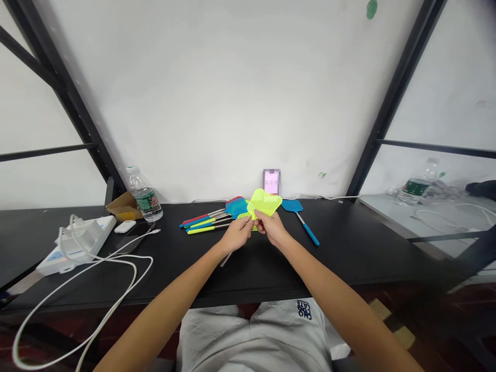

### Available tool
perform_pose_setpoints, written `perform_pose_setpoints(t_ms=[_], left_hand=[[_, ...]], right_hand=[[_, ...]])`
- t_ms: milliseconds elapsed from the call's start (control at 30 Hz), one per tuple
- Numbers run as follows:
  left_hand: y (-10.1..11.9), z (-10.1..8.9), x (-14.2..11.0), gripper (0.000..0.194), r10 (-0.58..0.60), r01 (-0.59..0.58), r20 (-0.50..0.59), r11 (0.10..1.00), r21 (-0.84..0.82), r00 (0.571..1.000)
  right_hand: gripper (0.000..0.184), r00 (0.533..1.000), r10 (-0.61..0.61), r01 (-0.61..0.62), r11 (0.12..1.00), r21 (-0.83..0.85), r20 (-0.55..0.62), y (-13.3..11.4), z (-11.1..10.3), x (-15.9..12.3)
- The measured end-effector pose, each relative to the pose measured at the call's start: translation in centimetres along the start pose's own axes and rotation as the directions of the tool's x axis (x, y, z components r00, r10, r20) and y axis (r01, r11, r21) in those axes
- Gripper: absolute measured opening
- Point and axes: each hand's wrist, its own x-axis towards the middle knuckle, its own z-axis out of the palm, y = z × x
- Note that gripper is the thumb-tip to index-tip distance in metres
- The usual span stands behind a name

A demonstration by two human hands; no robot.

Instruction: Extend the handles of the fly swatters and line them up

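Note:
Over the middle of the black table, both my hands are closed at the neck of a neon-yellow fly swatter [265, 202] with a mesh head. My left hand [237, 234] grips low at the neck, and a metal rod [226, 259] sticks out below it. The fingers of my right hand [273, 227] pinch the lower edge of the mesh head. To the left lies a bunch of several fly swatters [235, 206] with red, blue and yellow handles. A single blue fly swatter [306, 227] rests on the right. My fingers hide the joint between head and rod.
A phone [272, 182] with a blurred screen stands against the wall. On the left are a water bottle [145, 195], a cardboard box [124, 206], a dark phone [136, 236], a white case [125, 227] and a power strip [79, 245] with loose white cables [134, 281]. Black metal posts flank the table [349, 263].

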Motion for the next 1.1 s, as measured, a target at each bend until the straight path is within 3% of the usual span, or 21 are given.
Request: perform_pose_setpoints(t_ms=[100,200,300,367,467,533,633,800,1100], left_hand=[[-0.1,0.0,-0.5,0.032,-0.094,0.100,0.058,0.989,-0.108,0.994],[-0.2,-0.3,-1.2,0.034,-0.148,0.164,0.105,0.972,-0.168,0.983],[-0.2,-0.5,-1.4,0.033,-0.137,0.146,0.059,0.967,-0.210,0.989],[-0.2,-0.4,-1.3,0.033,-0.113,0.121,0.047,0.965,-0.231,0.992],[-0.3,-0.4,-1.2,0.034,-0.074,0.087,0.066,0.971,-0.222,0.995],[-0.4,-0.4,-1.3,0.036,-0.066,0.081,0.078,0.976,-0.201,0.995],[-0.4,-0.4,-1.5,0.036,-0.079,0.091,0.074,0.980,-0.175,0.994],[-0.3,-0.3,-1.6,0.032,-0.092,0.104,0.102,0.987,-0.119,0.991],[-0.3,-1.2,-1.8,0.038,-0.030,0.014,0.136,0.993,0.118,0.990]], right_hand=[[0.027,0.986,-0.006,0.024,0.994,0.106,-0.165,-1.7,-1.8,1.1],[0.026,0.904,-0.059,0.152,0.970,0.189,-0.423,-3.8,-5.1,1.9],[0.021,0.925,-0.048,0.046,0.999,-0.014,-0.377,-4.2,-7.1,2.0],[0.022,0.967,0.021,-0.087,0.964,-0.253,-0.252,-3.5,-7.0,1.8],[0.028,0.984,0.144,-0.179,0.773,-0.608,-0.107,-2.2,-6.1,1.5],[0.031,0.976,0.201,-0.196,0.646,-0.738,-0.084,-1.6,-6.0,1.5],[0.035,0.964,0.253,-0.216,0.561,-0.799,-0.084,-1.3,-6.7,1.7],[0.033,0.960,0.215,-0.264,0.489,-0.831,-0.179,-1.7,-7.8,1.8],[0.039,0.906,0.196,-0.401,0.118,-0.908,-0.375,-3.8,-8.4,1.3]])
